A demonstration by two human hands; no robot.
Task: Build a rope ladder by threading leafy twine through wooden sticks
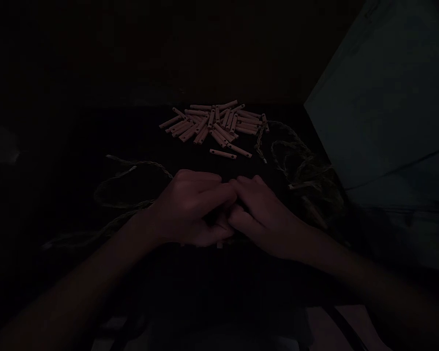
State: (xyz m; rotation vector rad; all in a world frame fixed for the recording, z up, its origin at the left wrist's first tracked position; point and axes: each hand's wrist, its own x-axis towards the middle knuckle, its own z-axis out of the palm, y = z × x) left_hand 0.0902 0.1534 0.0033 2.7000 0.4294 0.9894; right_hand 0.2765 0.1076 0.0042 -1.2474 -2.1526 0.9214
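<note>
Dull tan rope (155, 164) lies in loose curves at far left on the dark table (139, 131), its twisted strands running in behind my left hand and wrist. My left hand (193, 204) comes next, fingers curled in toward the middle. Pale ends of something (220, 245) show just under it, too dim to make out. Beyond my hands sits the heap of sticks (212, 122), pinkish, with dark holes near their ends; two lie at its near edge, toward me. My right hand (254, 209) is bent too, its fingers meeting those of my left. I cannot tell what either hand grips, for the knuckles cover it. Right of that, a second rope (303, 170) lies tangled, with a stick among its loops. A grey-green wall (388, 122) rises at far right.
</note>
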